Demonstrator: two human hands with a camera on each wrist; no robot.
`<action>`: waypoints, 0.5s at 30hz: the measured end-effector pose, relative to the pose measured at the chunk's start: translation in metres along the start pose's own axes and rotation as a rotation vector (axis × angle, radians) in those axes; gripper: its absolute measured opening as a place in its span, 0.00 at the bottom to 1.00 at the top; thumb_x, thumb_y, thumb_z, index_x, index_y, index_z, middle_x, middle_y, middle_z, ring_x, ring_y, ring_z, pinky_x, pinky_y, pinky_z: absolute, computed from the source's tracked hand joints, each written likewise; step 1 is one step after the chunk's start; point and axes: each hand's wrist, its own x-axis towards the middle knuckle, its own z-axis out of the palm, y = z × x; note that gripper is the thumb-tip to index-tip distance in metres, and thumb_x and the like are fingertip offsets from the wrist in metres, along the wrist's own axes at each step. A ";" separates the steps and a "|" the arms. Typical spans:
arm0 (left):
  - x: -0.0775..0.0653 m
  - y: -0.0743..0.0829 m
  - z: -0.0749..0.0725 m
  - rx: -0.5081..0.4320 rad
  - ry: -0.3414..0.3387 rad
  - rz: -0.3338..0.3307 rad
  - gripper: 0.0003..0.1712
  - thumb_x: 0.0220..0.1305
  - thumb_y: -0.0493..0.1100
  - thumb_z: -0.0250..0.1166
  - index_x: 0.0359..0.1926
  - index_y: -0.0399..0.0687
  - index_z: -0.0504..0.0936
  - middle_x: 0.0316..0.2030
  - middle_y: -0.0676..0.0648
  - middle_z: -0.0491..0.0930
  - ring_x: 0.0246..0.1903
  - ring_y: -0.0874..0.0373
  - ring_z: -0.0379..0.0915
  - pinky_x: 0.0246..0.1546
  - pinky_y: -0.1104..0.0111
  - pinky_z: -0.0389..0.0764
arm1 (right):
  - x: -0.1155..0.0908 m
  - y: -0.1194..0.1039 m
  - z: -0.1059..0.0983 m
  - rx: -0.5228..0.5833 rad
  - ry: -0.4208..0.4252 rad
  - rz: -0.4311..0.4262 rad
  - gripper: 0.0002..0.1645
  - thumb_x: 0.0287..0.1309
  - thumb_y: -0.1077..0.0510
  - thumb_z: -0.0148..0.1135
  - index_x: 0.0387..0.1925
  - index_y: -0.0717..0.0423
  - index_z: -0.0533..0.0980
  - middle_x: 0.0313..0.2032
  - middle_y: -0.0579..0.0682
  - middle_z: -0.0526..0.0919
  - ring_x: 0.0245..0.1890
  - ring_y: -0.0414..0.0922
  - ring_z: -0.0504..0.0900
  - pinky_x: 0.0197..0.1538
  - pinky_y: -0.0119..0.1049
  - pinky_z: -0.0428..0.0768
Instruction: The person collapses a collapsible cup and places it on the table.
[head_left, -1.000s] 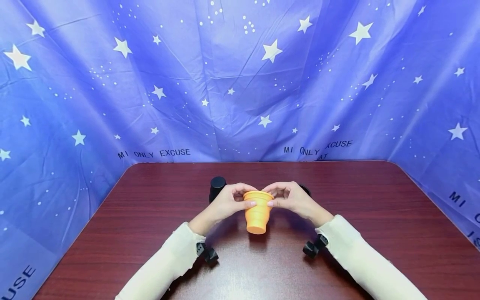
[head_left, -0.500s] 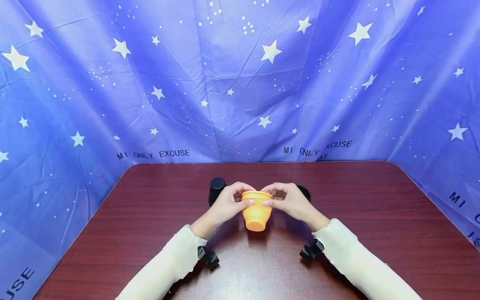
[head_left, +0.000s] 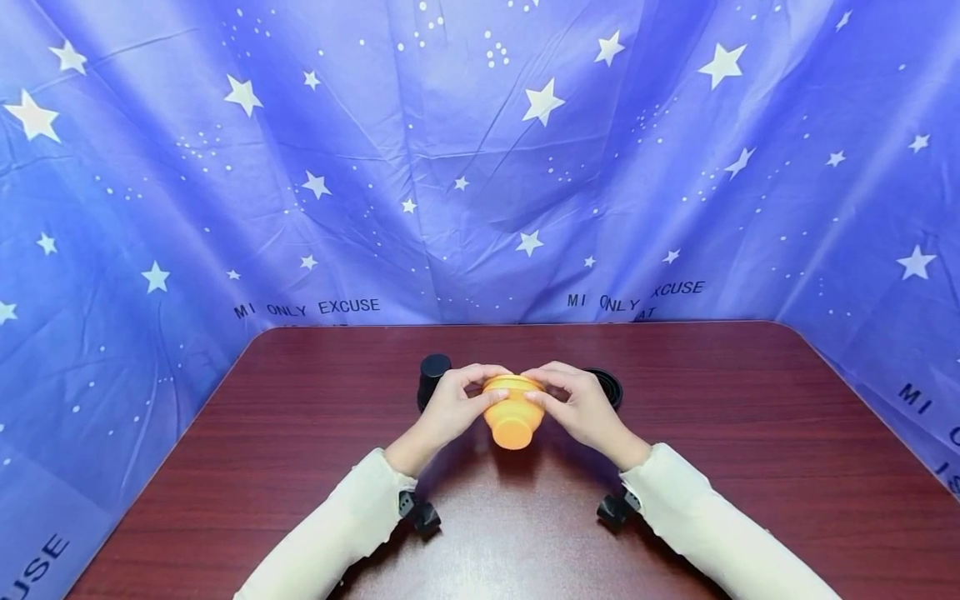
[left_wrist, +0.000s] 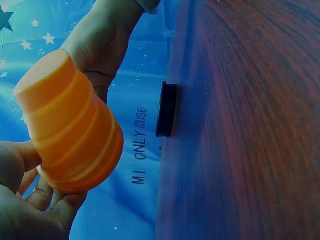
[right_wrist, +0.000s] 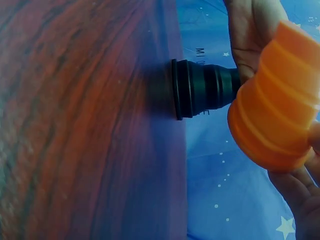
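Blue star curtain [head_left: 450, 167] from nine round through twelve to three. Reddish wooden desk [head_left: 247, 467] below, toward six. Pale sleeves [head_left: 322, 533] angling in from seven and five. Grip grasping on both sides — left hand [head_left: 452, 404] at nine, right hand [head_left: 587, 410] at three — with one orange cup [head_left: 513, 414] between, thumbs on the near wall, fingers behind the rim. Held clear of the desk, mid-scene, tilted, narrow base toward six. At ten from there, a black ringed cup [head_left: 432, 375], narrow end up; between two and three, a flat black dish [head_left: 612, 387].

Step in hand, at a guess: working the ringed wall, perhaps pressing it in. Called for next, as judged: even thumb pressure.

Hidden: orange cup's inside, rim turned toward twelve. Partly covered: black ringed cup by left hand, dish by right. Cut off: sleeves at six, orange cup at three in the right wrist view.
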 end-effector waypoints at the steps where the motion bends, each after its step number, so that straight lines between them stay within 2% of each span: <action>1: 0.001 -0.004 0.000 -0.007 0.002 -0.003 0.15 0.59 0.30 0.64 0.47 0.30 0.80 0.42 0.35 0.81 0.38 0.53 0.78 0.42 0.65 0.80 | 0.000 0.000 0.001 -0.012 0.013 -0.020 0.13 0.48 0.74 0.66 0.39 0.70 0.80 0.34 0.58 0.83 0.30 0.45 0.79 0.32 0.24 0.77; 8: 0.008 -0.026 0.000 -0.079 -0.013 -0.028 0.16 0.63 0.34 0.61 0.52 0.34 0.78 0.45 0.37 0.81 0.40 0.59 0.78 0.43 0.69 0.78 | 0.000 0.001 0.005 -0.042 0.104 -0.108 0.13 0.46 0.77 0.65 0.37 0.71 0.80 0.34 0.59 0.82 0.28 0.47 0.80 0.31 0.21 0.76; 11: 0.009 -0.027 -0.003 -0.183 -0.036 -0.076 0.18 0.66 0.36 0.58 0.55 0.34 0.76 0.45 0.42 0.81 0.41 0.62 0.76 0.43 0.71 0.77 | 0.001 0.003 0.004 -0.009 0.144 -0.112 0.14 0.45 0.79 0.64 0.38 0.72 0.79 0.34 0.61 0.82 0.29 0.46 0.80 0.31 0.23 0.78; 15: 0.010 -0.027 -0.006 -0.389 -0.083 -0.127 0.23 0.66 0.34 0.56 0.60 0.29 0.69 0.45 0.49 0.79 0.43 0.62 0.75 0.47 0.69 0.76 | 0.003 0.005 0.001 0.046 0.196 -0.082 0.15 0.45 0.81 0.63 0.39 0.74 0.79 0.34 0.63 0.81 0.33 0.41 0.80 0.33 0.24 0.80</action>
